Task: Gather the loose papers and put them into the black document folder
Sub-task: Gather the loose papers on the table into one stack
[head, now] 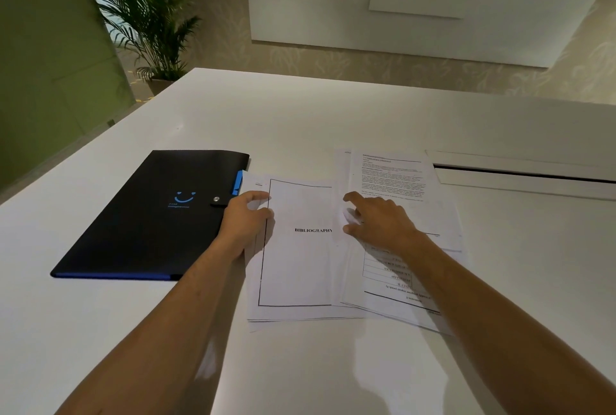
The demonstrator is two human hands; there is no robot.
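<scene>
Gathering is at an early stage. Loose papers (300, 264) lie fanned and overlapping at frame centre on the white counter (333, 121), none yet squared or lifted. Left hand (245, 219) rests on the left edge of the "BIBLIOGRAPHY" sheet (300, 238), fingers curled, apparently pinching that edge. Right hand (376, 218) lies spread and loose over the right-hand sheets, gripping nothing. Black document folder (150, 214) sits at centre left, just beside the papers, snap strap (218, 201) fastened. Remaining: stacking, opening, inserting.
</scene>
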